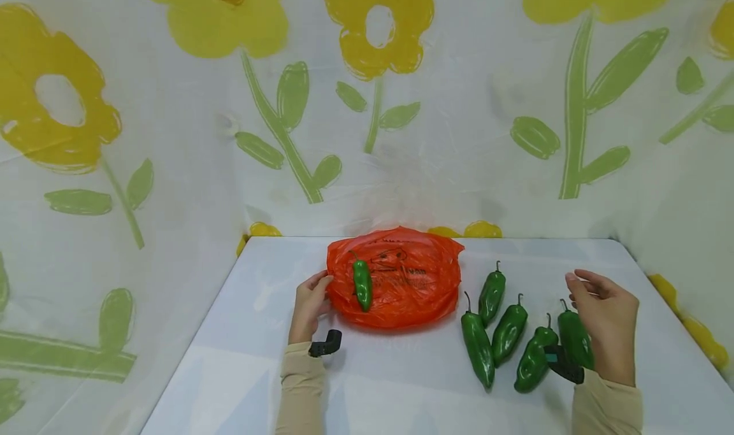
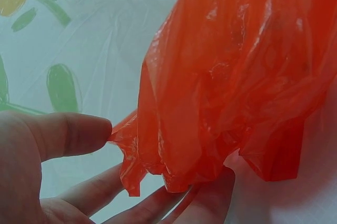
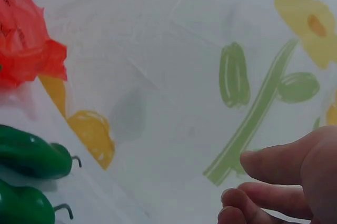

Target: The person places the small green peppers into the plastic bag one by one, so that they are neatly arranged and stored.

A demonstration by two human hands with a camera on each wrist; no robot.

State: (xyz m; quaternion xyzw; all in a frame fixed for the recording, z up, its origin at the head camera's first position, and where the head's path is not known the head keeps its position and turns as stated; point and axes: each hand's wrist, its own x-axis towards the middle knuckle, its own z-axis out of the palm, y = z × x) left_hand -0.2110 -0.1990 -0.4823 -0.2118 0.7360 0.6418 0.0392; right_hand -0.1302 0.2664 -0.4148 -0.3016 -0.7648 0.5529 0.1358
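Observation:
A red plastic bag point(image 1: 401, 288) with dark printing lies at the back middle of the white table. My left hand point(image 1: 310, 300) is at its left edge, and the left wrist view shows the thumb point(image 2: 89, 133) at a thin fold of the bag with the other fingers behind and below it. One green pepper point(image 1: 362, 285) lies on top of the bag, stem pointing away. My right hand point(image 1: 611, 327) is raised at the right, fingers loosely curled and holding nothing. It partly covers the rightmost green pepper point(image 1: 573, 336) in the head view.
Several more green peppers, among them a long one point(image 1: 477, 349) and a curved one point(image 1: 534, 362), lie to the right of the bag. A white curtain point(image 1: 459, 167) with yellow flowers surrounds the table point(image 1: 401, 384) at the back and sides.

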